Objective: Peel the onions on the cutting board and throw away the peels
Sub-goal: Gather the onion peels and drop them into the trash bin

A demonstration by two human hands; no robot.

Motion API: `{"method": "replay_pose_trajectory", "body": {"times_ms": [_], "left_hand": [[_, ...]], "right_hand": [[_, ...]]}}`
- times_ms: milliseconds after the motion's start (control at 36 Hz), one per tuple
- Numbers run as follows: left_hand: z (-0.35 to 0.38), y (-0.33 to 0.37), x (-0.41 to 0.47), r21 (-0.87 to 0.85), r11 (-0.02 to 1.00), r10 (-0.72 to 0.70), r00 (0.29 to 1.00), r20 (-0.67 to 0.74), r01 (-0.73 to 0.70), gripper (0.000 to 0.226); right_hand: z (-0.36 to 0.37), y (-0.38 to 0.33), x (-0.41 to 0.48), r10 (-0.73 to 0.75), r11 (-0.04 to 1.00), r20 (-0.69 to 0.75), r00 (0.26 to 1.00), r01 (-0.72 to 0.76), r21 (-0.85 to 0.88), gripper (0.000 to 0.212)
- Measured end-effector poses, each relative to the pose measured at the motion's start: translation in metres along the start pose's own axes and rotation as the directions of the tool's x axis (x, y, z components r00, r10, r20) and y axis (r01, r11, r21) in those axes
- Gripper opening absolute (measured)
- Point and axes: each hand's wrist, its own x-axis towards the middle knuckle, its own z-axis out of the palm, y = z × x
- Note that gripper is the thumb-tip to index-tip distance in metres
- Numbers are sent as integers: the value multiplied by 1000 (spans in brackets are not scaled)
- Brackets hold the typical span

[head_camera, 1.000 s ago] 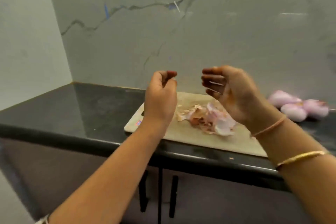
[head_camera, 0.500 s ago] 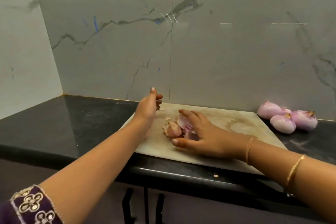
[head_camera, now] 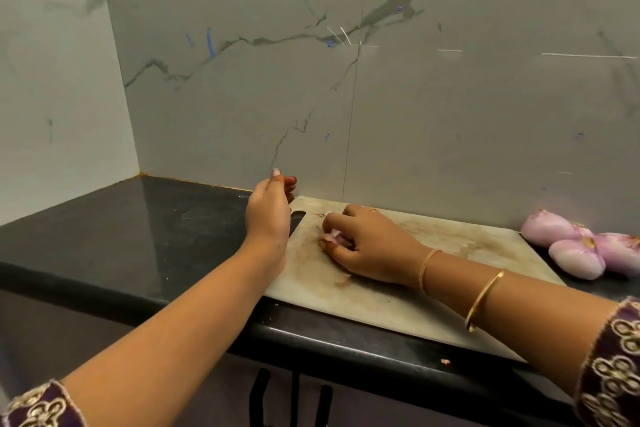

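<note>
Right hand (head_camera: 363, 244) has slid leftward along pale stained rectangular cutting board (head_camera: 478, 239), fingers now curled over pink-white papery onion peels (head_camera: 331, 237), gripping them on board near its left end; most of pile hidden under palm. Left hand (head_camera: 269, 215) stays edge-on at board's left rim, fingers loosely curved, holding nothing. Three peeled pink onions (head_camera: 575, 250) clustered on glossy black stone counter (head_camera: 138, 236), just off board's right end.

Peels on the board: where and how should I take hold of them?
Probably bunch the peels from above with a curled-finger grip, as the right hand does: they lie thin and loose on the flat board, so a side pinch would likely slip.
</note>
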Motion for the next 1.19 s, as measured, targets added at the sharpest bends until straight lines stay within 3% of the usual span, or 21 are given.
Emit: {"method": "replay_pose_trajectory", "body": {"times_ms": [139,250,333,417,472,556,639,806,889,1083,1194], "left_hand": [[-1,2,-3,-15,1000,2,1000,13,-2,31],[1,7,-9,-27,1000,-10,999,33,11,29],[7,11,-14,-97,993,-67,995,70,74,26],[19,16,-23,-256,940,-197,972,129,225,21],[30,22,-33,-336,881,-283,941,186,331,29],[48,28,-45,-360,813,-373,883,284,458,28],[64,24,-47,-416,736,-371,832,412,534,54],[82,18,-49,-532,634,-377,825,421,561,33],[82,21,-51,-535,610,-324,800,505,585,35],[73,25,-53,-447,600,-340,717,608,664,32],[68,34,-56,-457,584,-364,719,592,671,31]], "right_hand": [[0,12,0,66,997,-86,994,-69,-38,20],[-9,25,1,275,946,-79,958,-255,199,16],[-18,33,5,442,803,-72,894,-358,477,19],[-30,28,5,532,588,-50,845,-326,740,14],[-36,22,7,561,449,-6,828,-297,843,9],[-41,8,9,565,354,8,825,-251,901,10],[-37,-7,12,560,379,-30,828,-224,898,17],[-24,-25,20,614,505,-115,781,-277,817,32],[-25,-27,19,659,577,-106,745,-410,706,57],[-29,-27,17,660,675,-178,730,-472,567,32],[-32,-26,18,645,707,-261,718,-432,559,29]]}}
